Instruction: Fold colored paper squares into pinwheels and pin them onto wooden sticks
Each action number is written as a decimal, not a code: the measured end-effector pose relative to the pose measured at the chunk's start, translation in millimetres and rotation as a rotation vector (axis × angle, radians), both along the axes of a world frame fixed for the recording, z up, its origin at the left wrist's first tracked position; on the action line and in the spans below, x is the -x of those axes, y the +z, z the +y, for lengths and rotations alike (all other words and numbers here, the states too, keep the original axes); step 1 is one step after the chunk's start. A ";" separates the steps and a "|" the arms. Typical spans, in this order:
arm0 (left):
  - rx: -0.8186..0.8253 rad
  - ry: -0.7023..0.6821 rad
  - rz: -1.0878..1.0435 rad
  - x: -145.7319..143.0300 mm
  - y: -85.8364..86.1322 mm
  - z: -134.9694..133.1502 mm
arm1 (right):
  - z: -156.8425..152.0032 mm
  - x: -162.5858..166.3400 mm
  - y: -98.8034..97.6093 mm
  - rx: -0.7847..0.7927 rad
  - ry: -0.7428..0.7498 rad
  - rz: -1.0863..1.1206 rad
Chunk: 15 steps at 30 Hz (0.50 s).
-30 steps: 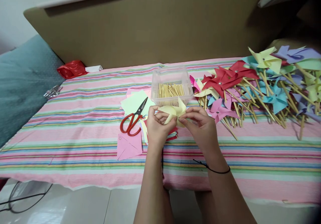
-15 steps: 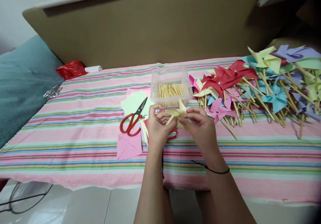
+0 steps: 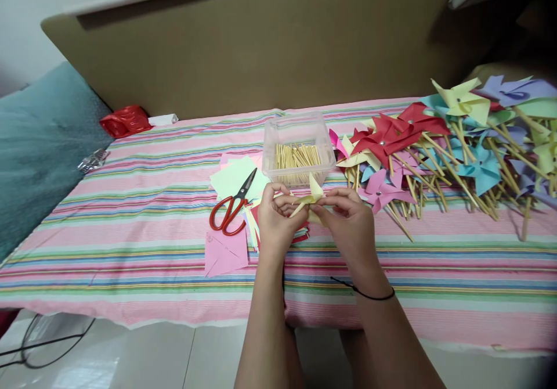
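Between my two hands is a pale yellow paper pinwheel (image 3: 316,187), its blades partly folded and one point sticking up. My left hand (image 3: 282,215) pinches its left side, fingers curled around the paper. The fingertips of my right hand (image 3: 346,212) press together on its right side near the middle; whatever small part they may hold there is hidden. Just behind my hands stands a clear plastic box (image 3: 300,125) with many short wooden sticks (image 3: 297,155). Beneath and beside my left hand lie several coloured paper strips (image 3: 252,226).
Red-handled scissors (image 3: 232,203) rest on pale green paper sheets (image 3: 230,177), above a slit pink square (image 3: 226,254). Finished pinwheels on sticks (image 3: 394,136) pile up at the right. A red plastic bag (image 3: 125,122) and a clear packet (image 3: 93,161) lie far left on the striped cloth (image 3: 143,215).
The raised paper blade has flattened slightly between my fingers, and both hands stay close together on the pinwheel. The view has shifted a little; nothing else has moved.
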<state>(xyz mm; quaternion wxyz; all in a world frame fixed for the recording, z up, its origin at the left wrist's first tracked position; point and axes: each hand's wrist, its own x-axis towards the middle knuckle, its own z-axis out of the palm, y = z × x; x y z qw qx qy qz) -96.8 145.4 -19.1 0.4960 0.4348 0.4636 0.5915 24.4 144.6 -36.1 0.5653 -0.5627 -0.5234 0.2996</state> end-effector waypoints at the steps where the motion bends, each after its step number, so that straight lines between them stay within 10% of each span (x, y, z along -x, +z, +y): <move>1: 0.005 0.001 0.001 -0.3 -0.4 0.1 | 0.1 -0.1 -0.2 0.002 -0.001 -0.008; 9: 0.024 0.020 -0.027 -0.5 1.1 2.1 | 3.0 -1.1 0.1 0.032 0.051 0.080; 15: 0.044 0.004 -0.009 2.3 0.5 2.8 | 4.7 -0.7 2.5 0.215 0.111 0.554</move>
